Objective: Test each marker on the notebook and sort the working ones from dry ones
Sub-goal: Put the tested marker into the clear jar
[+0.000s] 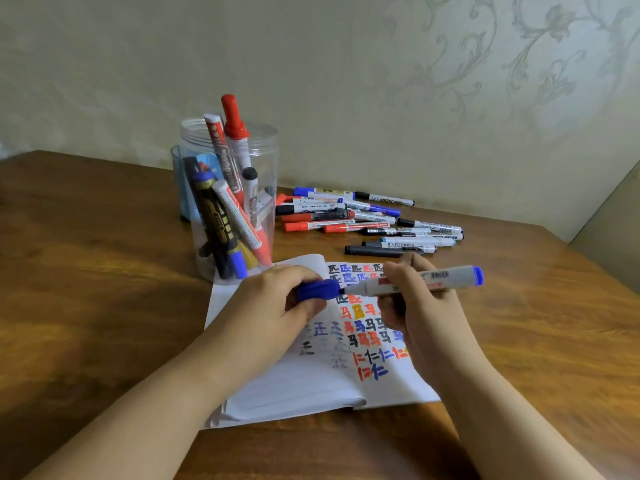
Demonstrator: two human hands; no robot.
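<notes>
The left hand (pixel 284 299) had its fingers curled round a blue cap (pixel 317 289), just off the tip of the blue marker (pixel 422 280) — which the right hand (pixel 412 296) gripped by the barrel above the open notebook (pixel 311 382). Behind stood a clear jar (pixel 266 150) of markers; farther right, a loose pile of markers (pixel 367 220). The exposed tip could probably smudge a finger, or foul earlier test marks, if it dipped.

A brown wooden counter (pixel 104 271) with visible grain stands against a pale patterned wall. On it rests an open white notebook (pixel 311 386) covered in coloured marker strokes. Behind its left corner stands a clear plastic jar (pixel 266 150) with upright markers, a blue container (pixel 183 188) just behind it. A loose pile of markers (pixel 367 220) lies to the jar's right.
</notes>
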